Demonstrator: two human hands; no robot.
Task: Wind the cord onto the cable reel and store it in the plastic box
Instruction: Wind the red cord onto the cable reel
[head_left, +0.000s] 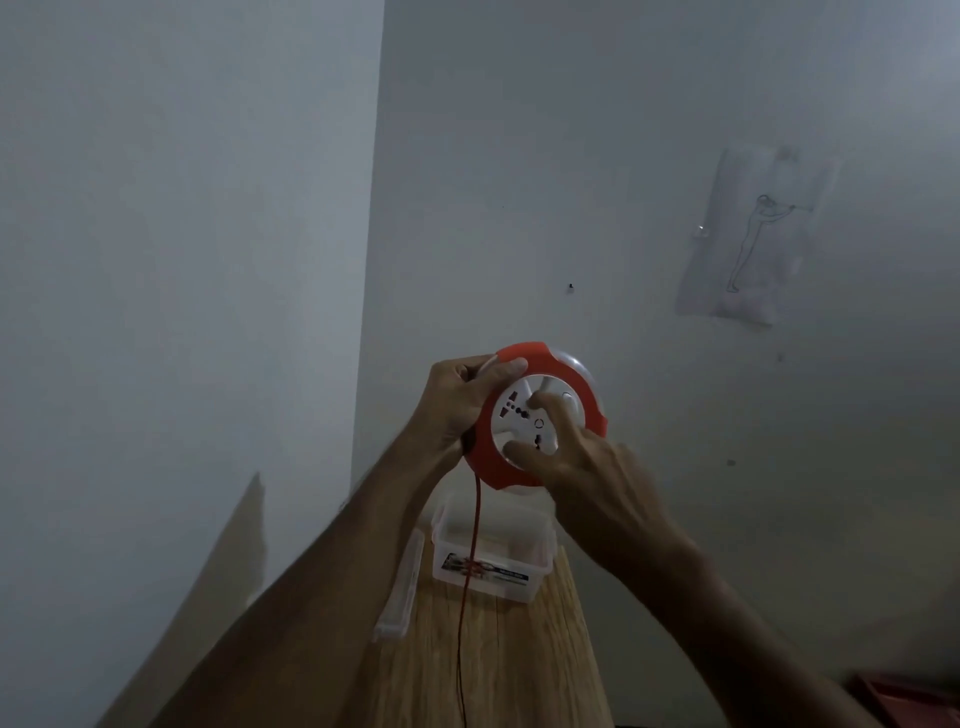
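Centrally, the cable reel (540, 415), red-rimmed with a white socket face, was held in the air in front of a pale wall (571, 156). The left hand (457, 400) was wrapped round the reel's left edge, fingers curled over the rim and thumb laid on the red band. The right hand (576, 457) was applied to the white face, with the thumb and one finger pressed on it and bent; it could not be determined whether a knob was pinched.

From the reel's lower left edge the red cord (474, 525) was seen hanging straight down, passing in front of the plastic box (488, 566) and on to the bottom of the frame. The box, clear and open, was set at the far end of a wooden table (493, 665), directly below the reel. Its lid (402, 592) was laid just beside it on the left, partly masked by the left forearm.

A sheet bearing a line drawing (753, 239) was fixed to the wall at the right. A red object (914, 696) was cut off at the lower right corner and could not be identified. The box label was too blurred to be read.
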